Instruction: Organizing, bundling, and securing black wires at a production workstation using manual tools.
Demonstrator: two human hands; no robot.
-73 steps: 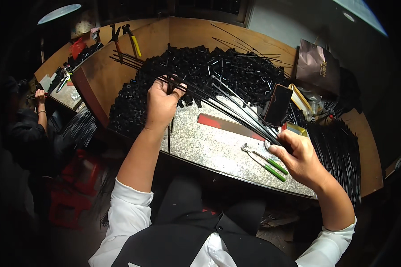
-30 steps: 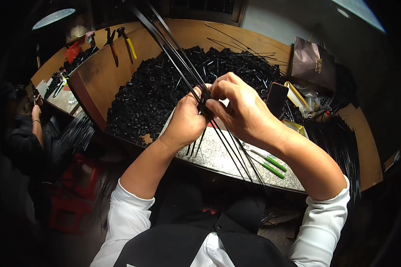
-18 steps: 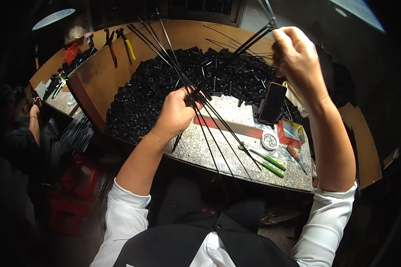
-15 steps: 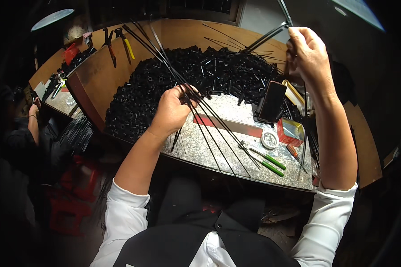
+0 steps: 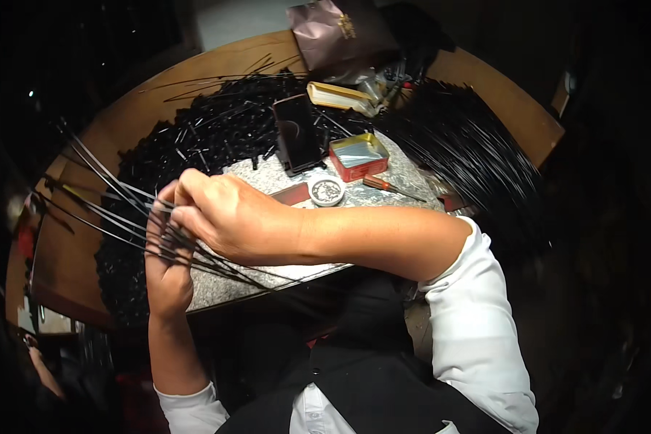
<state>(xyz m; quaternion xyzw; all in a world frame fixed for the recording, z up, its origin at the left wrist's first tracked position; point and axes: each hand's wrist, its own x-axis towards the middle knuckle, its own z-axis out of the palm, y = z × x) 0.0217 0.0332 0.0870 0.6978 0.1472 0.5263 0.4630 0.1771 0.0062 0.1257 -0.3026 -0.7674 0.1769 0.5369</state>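
Observation:
Several thin black rods [image 5: 123, 223] fan out to the left from my two hands, and their other ends run down to the right over the worktop edge. My left hand [image 5: 168, 278] is closed around them, partly behind the right. Bent across in front, my right hand [image 5: 228, 213] has its fingers curled on rods beside the left fingers. Some fingertips are hidden or slightly blurred. Just right of the hands lies a flat bar with a red part [image 5: 291, 194]. Past it stands a round white dish [image 5: 327, 191] of small bits.
A pile of small black parts [image 5: 195, 134] covers the back left, with a phone [image 5: 299, 134] leaning there. An open red tin [image 5: 356, 165] and a screwdriver [image 5: 383, 185] lie near it. Black rods [image 5: 477, 152] fill the right. A shiny bag [image 5: 343, 36] sits behind.
My right hand has come down from the upper right, across to my left hand. The view has swung right, bringing in the bag and the large rod bundle. The green-handled pliers no longer show.

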